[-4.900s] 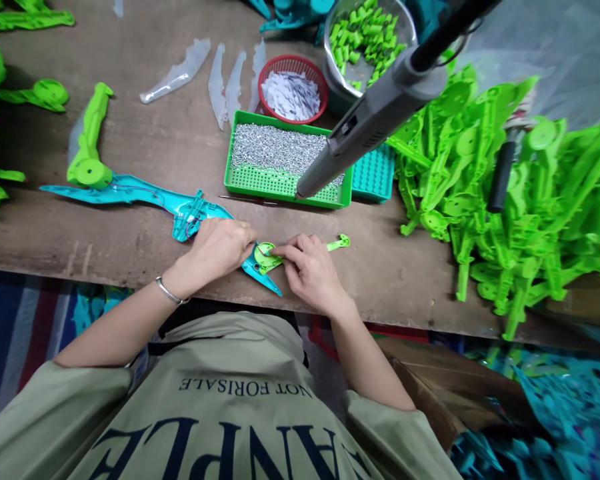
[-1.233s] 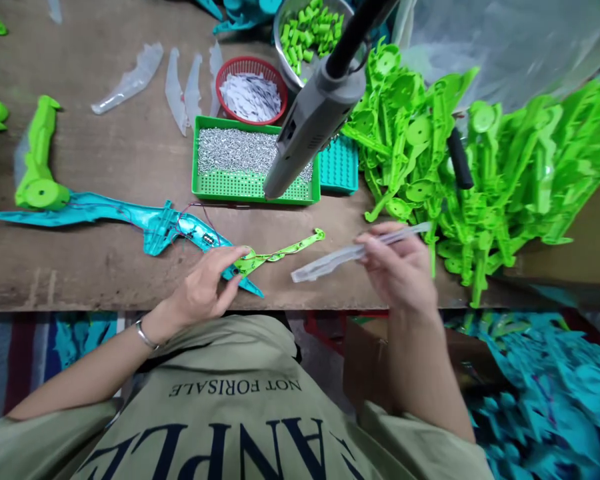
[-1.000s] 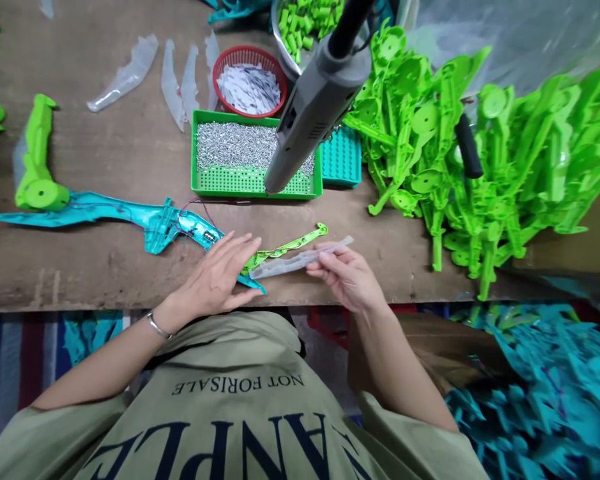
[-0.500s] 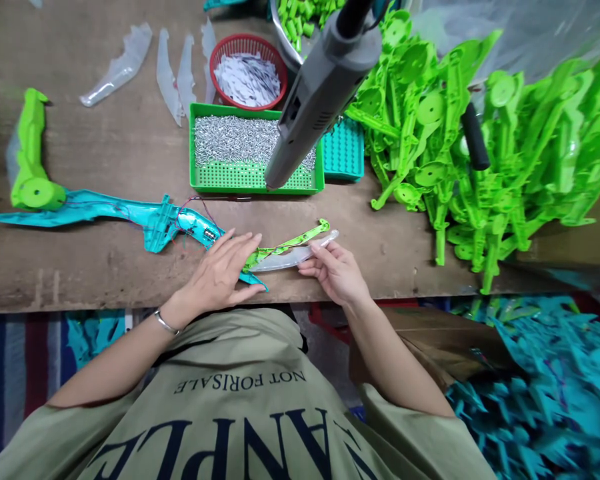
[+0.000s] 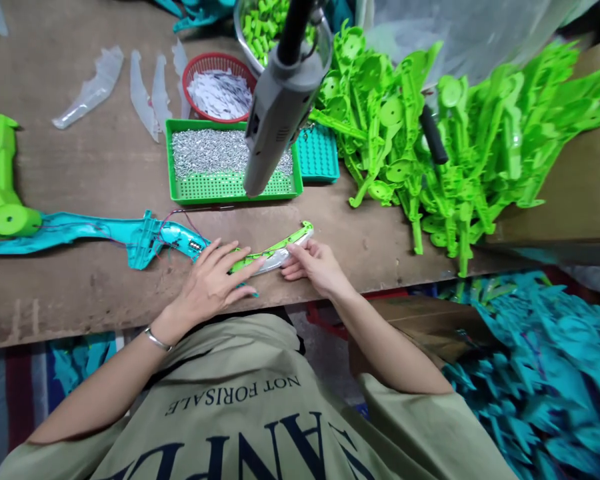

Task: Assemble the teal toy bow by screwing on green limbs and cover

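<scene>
My left hand (image 5: 205, 283) lies flat, fingers stretched out, over the right end of a long teal plastic shell (image 5: 100, 230) with thin wires on it. Beneath and beyond its fingertips, a slim green plastic piece (image 5: 294, 236) sticks out to the right. My right hand (image 5: 316, 268) pinches a curved translucent plastic strip (image 5: 274, 260) near its right end. The strip lies along the near side of the green piece, close against it. My left fingers cover where these parts meet. A larger green part (image 5: 7, 217) rests at the shell's left end.
A grey electric screwdriver (image 5: 275, 113) hangs over a green tray (image 5: 235, 195) of small metal screws. Behind stand a red basket (image 5: 245, 67) of white slips and a bowl of green pieces. Green parts (image 5: 460, 153) are heaped right; teal parts (image 5: 555, 373) lie below the table edge.
My right hand has brought the translucent strip up against the green piece, closing the gap between them. My left hand stays flat on the shell. The whole view has shifted.
</scene>
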The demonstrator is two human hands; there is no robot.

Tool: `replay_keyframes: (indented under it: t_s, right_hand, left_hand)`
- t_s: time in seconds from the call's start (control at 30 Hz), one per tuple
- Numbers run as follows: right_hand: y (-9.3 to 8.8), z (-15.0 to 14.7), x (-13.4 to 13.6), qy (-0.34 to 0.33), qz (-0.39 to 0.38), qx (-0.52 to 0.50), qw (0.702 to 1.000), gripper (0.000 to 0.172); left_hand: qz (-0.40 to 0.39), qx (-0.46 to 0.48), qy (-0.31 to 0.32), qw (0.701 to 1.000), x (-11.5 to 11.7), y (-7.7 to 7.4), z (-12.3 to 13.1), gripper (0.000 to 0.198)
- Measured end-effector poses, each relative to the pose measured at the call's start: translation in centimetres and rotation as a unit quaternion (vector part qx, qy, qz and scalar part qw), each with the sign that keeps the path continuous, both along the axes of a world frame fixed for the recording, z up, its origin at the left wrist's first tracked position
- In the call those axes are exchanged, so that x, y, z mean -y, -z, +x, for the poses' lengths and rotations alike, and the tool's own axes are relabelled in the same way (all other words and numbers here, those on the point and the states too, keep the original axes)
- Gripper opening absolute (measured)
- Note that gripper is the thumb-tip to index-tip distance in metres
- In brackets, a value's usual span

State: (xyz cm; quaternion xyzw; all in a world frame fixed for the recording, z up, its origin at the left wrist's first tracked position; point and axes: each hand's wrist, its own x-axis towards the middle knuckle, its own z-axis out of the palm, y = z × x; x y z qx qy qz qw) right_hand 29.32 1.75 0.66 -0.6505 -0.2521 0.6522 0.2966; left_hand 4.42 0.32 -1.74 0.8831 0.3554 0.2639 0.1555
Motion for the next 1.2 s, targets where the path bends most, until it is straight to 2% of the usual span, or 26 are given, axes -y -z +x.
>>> replay_keyframes:
  t_s: [0.07, 0.13, 0.2, 0.37, 0.53, 0.67, 0.73, 0.8, 0.83, 0.87, 0.9, 0.93, 0.97, 1.0, 1.03, 1.07, 1.13, 1.2]
  right_hand:
    - [-0.3, 0.3, -0.5, -0.027, -0.026, 0.016, 0.999, 0.033]
    - [-0.5, 0.9, -1.2, -0.060, -0.052, 0.032, 0.996, 0.032]
    - [-0.6, 1.6, -1.8, -0.079, -0.069, 0.047, 0.993, 0.034]
    - [-0.8, 3.6, -3.5, -0.075, -0.074, 0.069, 0.992, 0.038]
    - [-1.5, 4.9, -5.3, -0.157, -0.094, 0.098, 0.978, 0.043]
    - [-1.7, 5.2, -5.7, -0.224, -0.083, 0.159, 0.958, 0.044]
    - [-1.8, 5.6, -5.6, -0.233, -0.045, 0.179, 0.955, 0.041]
    - [-2.4, 7.1, -5.7, -0.193, 0.053, 0.215, 0.956, 0.038]
    - [-3.0, 8.5, -5.9, -0.152, 0.125, 0.252, 0.948, 0.034]
    - [-3.8, 10.3, -6.2, -0.095, 0.209, 0.305, 0.924, 0.030]
    - [-4.7, 12.5, -6.7, -0.034, 0.284, 0.378, 0.880, 0.022]
    - [-5.8, 15.0, -7.2, 0.030, 0.338, 0.460, 0.821, 0.013]
    - [-6.9, 17.8, -7.8, 0.093, 0.360, 0.537, 0.757, 0.006]
    - [-8.1, 20.7, -8.4, 0.141, 0.347, 0.597, 0.710, 0.010]
    - [-9.2, 23.5, -8.8, 0.194, 0.305, 0.643, 0.675, 0.019]
    - [-10.2, 26.1, -9.1, 0.240, 0.244, 0.672, 0.657, 0.029]
    - [-11.9, 30.3, -9.2, 0.321, 0.117, 0.676, 0.652, 0.048]
    - [-13.0, 33.0, -8.8, 0.345, 0.062, 0.657, 0.668, 0.058]
  left_hand:
    - [0.023, -0.012, -0.012, 1.000, 0.0, 0.2, 0.1, 0.037]
    - [0.040, -0.016, -0.023, 0.999, 0.0, 0.3, 0.3, 0.033]
    - [0.040, -0.011, -0.028, 0.999, 0.0, 0.3, 0.5, 0.034]
    - [0.035, 0.009, -0.030, 0.999, 0.1, 0.3, 0.7, 0.038]
    - [0.061, 0.011, -0.027, 0.998, 0.0, 0.6, 0.7, 0.037]
    - [0.081, 0.001, -0.024, 0.996, 0.0, 0.7, 0.7, 0.039]
    - [0.088, -0.003, -0.024, 0.996, -0.1, 0.8, 0.7, 0.039]
    - [0.092, -0.003, -0.020, 0.996, -0.1, 0.9, 0.7, 0.039]
    - [0.093, -0.004, -0.017, 0.996, -0.1, 0.9, 0.7, 0.039]
    - [0.092, -0.006, -0.015, 0.996, -0.1, 0.9, 0.7, 0.040]
    - [0.090, -0.010, -0.014, 0.996, -0.1, 0.9, 0.6, 0.041]
    - [0.088, -0.014, -0.013, 0.996, -0.1, 0.9, 0.6, 0.042]
    - [0.086, -0.019, -0.013, 0.996, -0.1, 0.8, 0.5, 0.042]
    - [0.084, -0.025, -0.012, 0.996, -0.1, 0.8, 0.5, 0.043]
    - [0.081, -0.029, -0.011, 0.996, -0.1, 0.7, 0.4, 0.044]
    - [0.079, -0.033, -0.009, 0.996, -0.1, 0.7, 0.3, 0.044]
    - [0.077, -0.036, -0.005, 0.996, -0.1, 0.6, 0.3, 0.045]
    - [0.077, -0.039, -0.003, 0.996, -0.1, 0.5, 0.2, 0.049]
